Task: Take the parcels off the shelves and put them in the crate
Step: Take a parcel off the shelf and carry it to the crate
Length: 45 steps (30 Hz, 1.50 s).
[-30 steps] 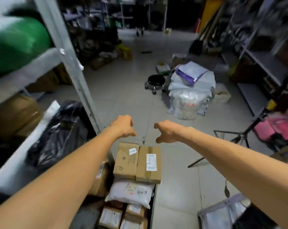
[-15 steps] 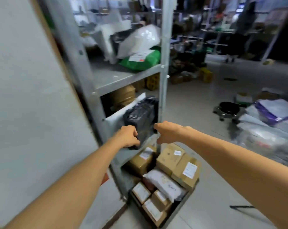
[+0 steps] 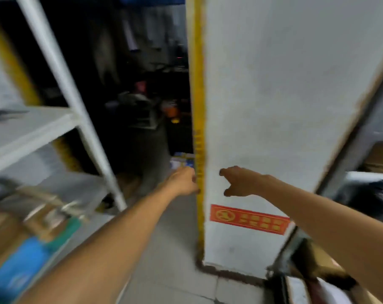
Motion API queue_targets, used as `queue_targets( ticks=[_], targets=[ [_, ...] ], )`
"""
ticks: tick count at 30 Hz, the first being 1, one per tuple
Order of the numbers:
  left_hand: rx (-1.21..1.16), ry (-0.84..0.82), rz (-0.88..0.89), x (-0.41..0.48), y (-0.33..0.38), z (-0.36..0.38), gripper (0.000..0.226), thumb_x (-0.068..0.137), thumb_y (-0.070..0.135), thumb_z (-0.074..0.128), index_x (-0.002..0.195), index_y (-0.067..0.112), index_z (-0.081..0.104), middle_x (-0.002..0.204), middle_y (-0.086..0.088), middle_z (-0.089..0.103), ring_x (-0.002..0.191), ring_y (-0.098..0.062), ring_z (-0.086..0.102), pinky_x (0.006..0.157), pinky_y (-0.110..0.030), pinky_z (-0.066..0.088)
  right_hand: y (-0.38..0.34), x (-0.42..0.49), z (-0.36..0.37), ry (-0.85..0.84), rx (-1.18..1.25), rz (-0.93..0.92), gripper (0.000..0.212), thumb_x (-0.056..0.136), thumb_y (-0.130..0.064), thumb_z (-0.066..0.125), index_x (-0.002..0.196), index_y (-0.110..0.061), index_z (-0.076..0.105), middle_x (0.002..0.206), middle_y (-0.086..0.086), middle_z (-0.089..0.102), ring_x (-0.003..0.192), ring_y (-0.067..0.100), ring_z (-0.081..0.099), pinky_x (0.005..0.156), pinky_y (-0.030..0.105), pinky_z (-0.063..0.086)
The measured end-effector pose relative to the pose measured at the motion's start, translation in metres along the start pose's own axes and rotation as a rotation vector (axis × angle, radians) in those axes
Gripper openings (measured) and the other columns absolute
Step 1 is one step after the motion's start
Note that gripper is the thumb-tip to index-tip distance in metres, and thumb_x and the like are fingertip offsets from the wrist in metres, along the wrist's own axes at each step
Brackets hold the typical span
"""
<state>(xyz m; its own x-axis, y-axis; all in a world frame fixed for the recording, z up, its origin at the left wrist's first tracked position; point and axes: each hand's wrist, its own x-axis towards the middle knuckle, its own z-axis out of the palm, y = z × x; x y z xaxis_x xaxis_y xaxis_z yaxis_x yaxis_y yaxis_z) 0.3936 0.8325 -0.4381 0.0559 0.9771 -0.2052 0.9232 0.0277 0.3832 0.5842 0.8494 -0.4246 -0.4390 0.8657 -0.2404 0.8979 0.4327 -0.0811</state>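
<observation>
White pillar fills the middle of the view, a red sign low on it; a metal shelf stands to the left, and on its lower level lie parcels, blurred but probably cartons; a dark bag sits on racking at the far right. Both arms reach forward towards the pillar; no parcel shows in the left hand or the right hand. The right fingers hang loosely curled, holding nothing; the left fingers are hidden behind the knuckles, so I cannot tell how they lie. No crate shows plainly; I judge the shelf parcels are yet to be lifted, so much of the task is left.
</observation>
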Motion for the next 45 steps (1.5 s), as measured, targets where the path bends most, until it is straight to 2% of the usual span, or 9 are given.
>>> queue_targets(
  ticks=[5, 10, 18, 22, 25, 30, 36, 41, 45],
  targets=[
    [-0.043, 0.143, -0.369, -0.106, -0.162, -0.045, 0.042, 0.075, 0.034, 0.075, 0.112, 0.020, 0.064, 0.120, -0.007, 0.061, 0.111, -0.028, 0.058, 0.090, -0.035, 0.049, -0.170, 0.055, -0.006, 0.004, -0.111, -0.405, 0.047, 0.086, -0.030, 0.062, 0.130, -0.018, 0.050, 0.131, 0.011, 0.052, 0.124, 0.032, 0.050, 0.098, 0.035, 0.043],
    [-0.052, 0.227, -0.730, -0.254, -0.268, -0.049, 0.052, 0.079, 0.039, 0.072, 0.125, 0.016, 0.060, 0.130, -0.007, 0.056, 0.121, -0.027, 0.052, 0.096, -0.034, 0.046, -0.349, 0.043, 0.002, -0.005, -0.134, -0.793, 0.045, 0.081, -0.028, 0.065, 0.122, -0.018, 0.051, 0.122, 0.010, 0.057, 0.109, 0.028, 0.059, 0.086, 0.036, 0.050],
    [-0.183, 0.429, -1.238, -0.455, -0.276, -0.005, 0.044, 0.081, 0.034, 0.071, 0.120, 0.016, 0.063, 0.122, -0.008, 0.061, 0.110, -0.027, 0.059, 0.083, -0.033, 0.048, -0.518, -0.053, 0.055, -0.093, -0.306, -1.315, 0.036, 0.085, -0.023, 0.065, 0.113, -0.008, 0.049, 0.117, 0.013, 0.053, 0.108, 0.030, 0.054, 0.084, 0.040, 0.048],
    [-0.271, 0.489, -1.451, -0.531, -0.257, 0.031, 0.049, 0.077, 0.034, 0.075, 0.120, 0.017, 0.061, 0.123, -0.010, 0.061, 0.112, -0.029, 0.059, 0.087, -0.035, 0.048, -0.562, -0.108, 0.079, -0.130, -0.336, -1.513, 0.054, 0.088, -0.027, 0.061, 0.136, -0.011, 0.042, 0.132, 0.011, 0.049, 0.117, 0.026, 0.051, 0.085, 0.033, 0.046],
    [-0.310, 0.515, -1.554, -0.576, -0.246, 0.052, 0.048, 0.077, 0.034, 0.075, 0.120, 0.016, 0.060, 0.124, -0.010, 0.060, 0.112, -0.028, 0.058, 0.089, -0.036, 0.049, -0.587, -0.145, 0.098, -0.156, -0.358, -1.624, 0.043, 0.086, -0.030, 0.062, 0.122, -0.012, 0.048, 0.125, 0.011, 0.054, 0.108, 0.024, 0.054, 0.080, 0.035, 0.046],
    [-0.309, 0.569, -1.647, -0.633, -0.244, 0.068, 0.050, 0.079, 0.036, 0.075, 0.122, 0.020, 0.057, 0.123, -0.005, 0.061, 0.109, -0.026, 0.058, 0.090, -0.037, 0.050, -0.626, -0.195, 0.121, -0.205, -0.269, -1.685, 0.048, 0.084, -0.029, 0.064, 0.125, -0.011, 0.047, 0.130, 0.010, 0.050, 0.116, 0.026, 0.052, 0.090, 0.037, 0.047],
    [-0.301, 0.587, -1.630, -0.680, -0.292, 0.065, 0.049, 0.078, 0.032, 0.075, 0.122, 0.018, 0.057, 0.118, -0.006, 0.062, 0.092, -0.021, 0.058, 0.074, -0.030, 0.048, -0.672, -0.222, 0.149, -0.295, -0.075, -1.555, 0.054, 0.086, -0.021, 0.066, 0.133, -0.009, 0.044, 0.134, 0.010, 0.052, 0.119, 0.024, 0.052, 0.093, 0.031, 0.046],
    [-0.303, 0.578, -1.549, -0.704, -0.342, 0.063, 0.048, 0.078, 0.033, 0.075, 0.120, 0.019, 0.057, 0.114, -0.007, 0.065, 0.097, -0.025, 0.063, 0.083, -0.036, 0.055, -0.720, -0.242, 0.171, -0.374, 0.085, -1.369, 0.051, 0.087, -0.013, 0.064, 0.133, -0.013, 0.041, 0.127, 0.009, 0.056, 0.111, 0.021, 0.058, 0.081, 0.026, 0.047],
    [-0.261, 0.593, -1.560, -0.733, -0.375, 0.054, 0.044, 0.081, 0.038, 0.072, 0.118, 0.018, 0.058, 0.110, -0.005, 0.064, 0.083, -0.018, 0.055, 0.069, -0.029, 0.044, -0.750, -0.259, 0.178, -0.351, 0.133, -1.286, 0.066, 0.087, -0.012, 0.063, 0.145, -0.012, 0.031, 0.148, 0.011, 0.037, 0.136, 0.028, 0.037, 0.109, 0.038, 0.038]
  ],
)
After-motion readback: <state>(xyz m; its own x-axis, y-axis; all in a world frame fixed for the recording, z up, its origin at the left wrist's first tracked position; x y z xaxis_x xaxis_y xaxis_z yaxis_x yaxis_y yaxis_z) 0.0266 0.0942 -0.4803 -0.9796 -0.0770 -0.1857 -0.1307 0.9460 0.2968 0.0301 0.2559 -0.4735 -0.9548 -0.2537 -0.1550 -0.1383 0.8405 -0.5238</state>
